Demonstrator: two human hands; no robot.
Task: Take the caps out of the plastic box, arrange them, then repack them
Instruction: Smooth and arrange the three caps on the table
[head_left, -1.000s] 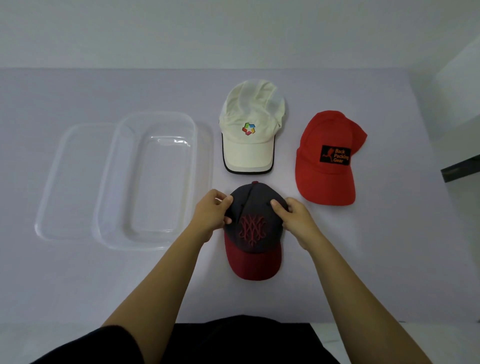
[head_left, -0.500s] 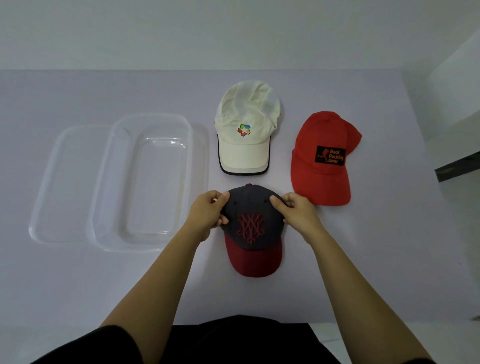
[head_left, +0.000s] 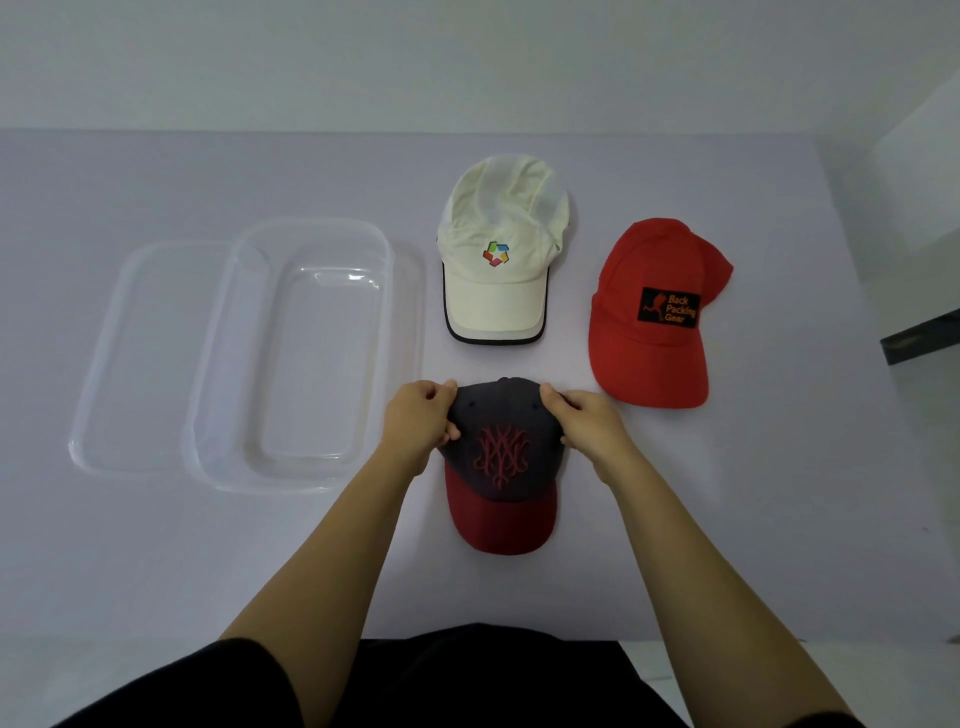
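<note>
A dark grey cap (head_left: 501, 457) with a dark red brim and red stitched emblem lies on the table in front of me. My left hand (head_left: 418, 421) grips its crown on the left side and my right hand (head_left: 584, 421) grips the right side, thumbs on top. A white cap (head_left: 501, 260) with a coloured logo lies just beyond it. A red cap (head_left: 652, 317) with a black patch lies to the right. The clear plastic box (head_left: 306, 358) stands empty to the left.
The clear lid (head_left: 130, 358) lies partly under the box on its left. The pale table (head_left: 779, 493) ends at its right edge near a dark shelf (head_left: 922, 340). A wall runs along the back.
My hands have shifted slightly up the dark cap's crown, still gripping it. The view has drifted a little; the other caps and the box have not moved.
</note>
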